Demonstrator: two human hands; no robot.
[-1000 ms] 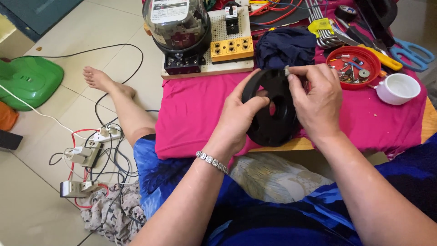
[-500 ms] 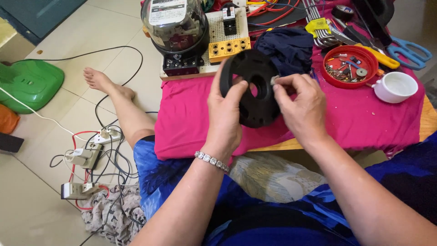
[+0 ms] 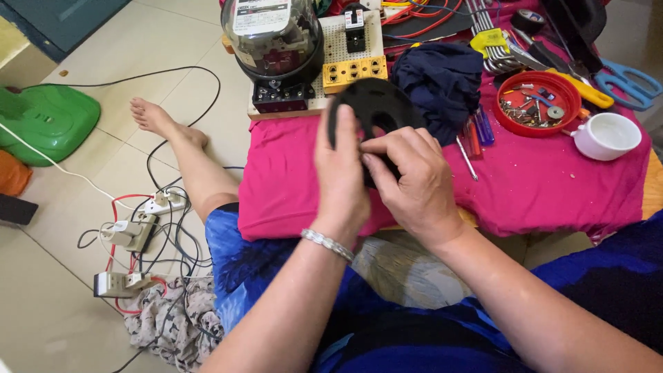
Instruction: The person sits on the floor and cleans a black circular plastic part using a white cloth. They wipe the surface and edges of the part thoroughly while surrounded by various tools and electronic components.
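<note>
I hold a round black plastic part [image 3: 378, 103] upright over a pink cloth [image 3: 539, 186] that covers a low table. My left hand [image 3: 340, 173] grips its left side, thumb up along the rim. My right hand [image 3: 414, 183] closes on its lower middle, fingers pinched at the centre. Most of the part's lower half is hidden behind both hands. A silver bracelet [image 3: 327, 244] sits on my left wrist.
Behind the part stand a glass-domed meter [image 3: 273, 34] on a perforated board with yellow sockets [image 3: 355, 69], a dark blue cloth [image 3: 442, 79], a red lid of small screws [image 3: 539, 102], a white cup [image 3: 608, 135], screwdrivers, blue scissors [image 3: 632, 79]. Power strips and cables [image 3: 138, 235] lie on the floor left.
The black part has shifted left and been raised more upright. My hands have closed in over its lower half, covering the centre that showed before.
</note>
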